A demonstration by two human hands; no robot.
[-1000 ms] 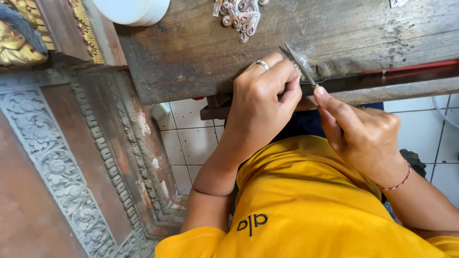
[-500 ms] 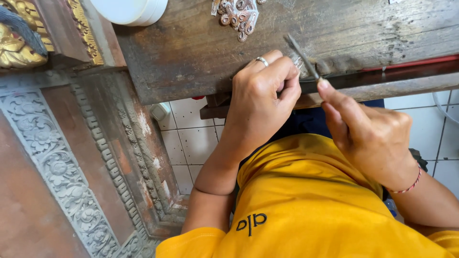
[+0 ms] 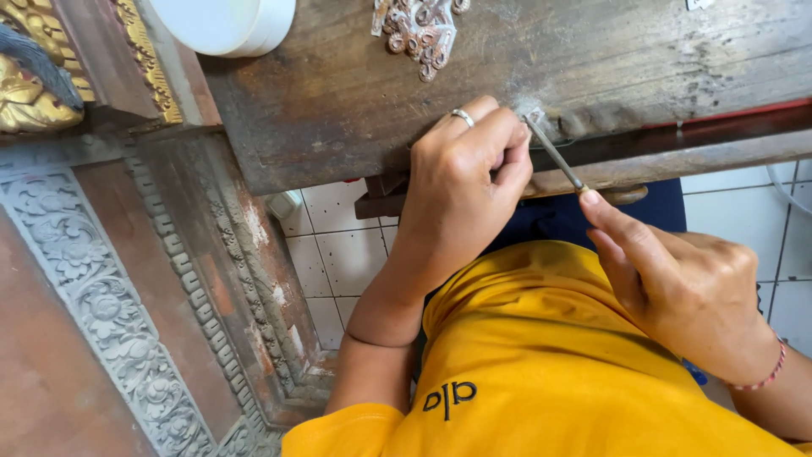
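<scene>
My right hand has drawn the thin file back toward me, its handle pinched in my fingertips. My left hand is clenched at the worn tabletop edge, bracing something hidden under the file's tip so it cuts steadily.

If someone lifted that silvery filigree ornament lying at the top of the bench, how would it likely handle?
The filigree ornament looks like openwork metal scrolls, so it is probably light and fairly stiff. Its thin curls look as if they could bend or snag if squeezed. It lies flat on the wooden bench, so it seems unlikely to roll.
</scene>
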